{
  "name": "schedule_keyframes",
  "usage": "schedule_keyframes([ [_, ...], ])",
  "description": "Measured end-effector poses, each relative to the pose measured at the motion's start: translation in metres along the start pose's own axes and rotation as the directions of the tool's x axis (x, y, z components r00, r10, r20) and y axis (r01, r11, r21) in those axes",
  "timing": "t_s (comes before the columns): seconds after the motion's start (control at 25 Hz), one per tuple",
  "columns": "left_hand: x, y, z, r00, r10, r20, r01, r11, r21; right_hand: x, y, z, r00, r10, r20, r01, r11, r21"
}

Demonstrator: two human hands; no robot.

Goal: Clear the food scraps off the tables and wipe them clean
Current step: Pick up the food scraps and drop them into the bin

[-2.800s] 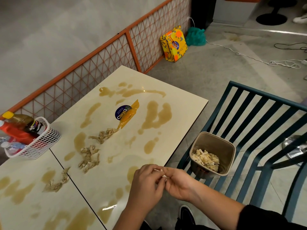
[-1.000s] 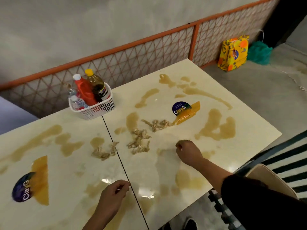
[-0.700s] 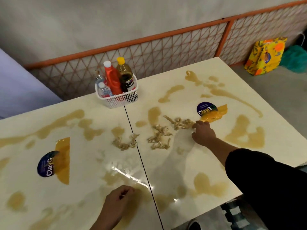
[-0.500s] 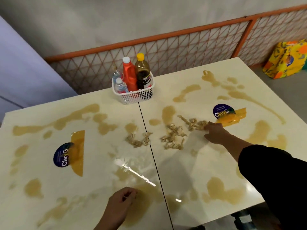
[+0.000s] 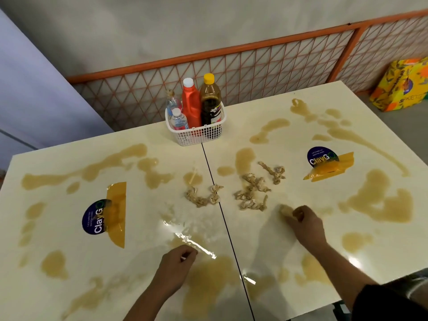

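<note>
Two tables (image 5: 143, 232): pushed together, streaked with brown spills (image 5: 382, 205).
Left hand (image 5: 176, 267): unmoved at near edge, fingers curled, pinching a pale bit (image 5: 183, 258).
Food scraps (image 5: 251, 193): heaped either side of the seam (image 5: 228, 230).
Right hand (image 5: 306, 224): drawn back from the sticker (image 5: 320, 156), clutching one scrap (image 5: 285, 209).

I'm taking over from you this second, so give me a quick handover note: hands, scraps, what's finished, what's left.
The right hand curls its fingers round one scrap on the right table.
The left hand pinches a small white bit over the left table.
One scrap pile lies on the left table and a larger pile on the right, either side of the seam.
Done: nothing wiped.
Left: clear both piles, wipe the brown spills off both tables.
</note>
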State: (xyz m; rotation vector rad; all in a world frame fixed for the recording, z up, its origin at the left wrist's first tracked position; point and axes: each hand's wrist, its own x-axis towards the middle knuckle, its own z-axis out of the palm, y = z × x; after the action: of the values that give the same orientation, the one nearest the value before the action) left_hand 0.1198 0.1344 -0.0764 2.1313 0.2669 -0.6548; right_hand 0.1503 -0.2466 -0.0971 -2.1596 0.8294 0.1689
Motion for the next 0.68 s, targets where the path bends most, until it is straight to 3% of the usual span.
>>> schedule_keyframes([
  [0.12,0.031,0.007,-0.007,0.997,0.076,0.002,-0.076,0.989,0.131,-0.063,0.011,0.019,0.994,0.058,0.092,-0.074,0.982,0.176],
  [0.24,0.074,0.016,-0.015,0.979,0.185,-0.08,-0.158,0.95,0.268,-0.105,0.015,0.034,0.944,0.16,0.29,-0.27,0.879,0.394],
  [0.32,0.107,0.019,-0.021,0.947,0.286,-0.148,-0.205,0.89,0.407,-0.119,0.007,0.032,0.885,0.213,0.414,-0.431,0.712,0.554],
  [0.44,0.149,0.028,-0.028,0.902,0.422,-0.093,-0.286,0.744,0.604,-0.127,-0.004,0.022,0.796,0.208,0.568,-0.599,0.401,0.693],
  [0.56,0.174,0.029,-0.029,0.888,0.459,0.04,-0.317,0.546,0.775,-0.132,-0.005,0.015,0.783,0.17,0.599,-0.622,0.202,0.756],
  [0.68,0.176,0.021,-0.028,0.861,0.506,0.042,-0.348,0.527,0.776,-0.14,-0.001,0.009,0.778,0.193,0.598,-0.615,0.036,0.788],
])
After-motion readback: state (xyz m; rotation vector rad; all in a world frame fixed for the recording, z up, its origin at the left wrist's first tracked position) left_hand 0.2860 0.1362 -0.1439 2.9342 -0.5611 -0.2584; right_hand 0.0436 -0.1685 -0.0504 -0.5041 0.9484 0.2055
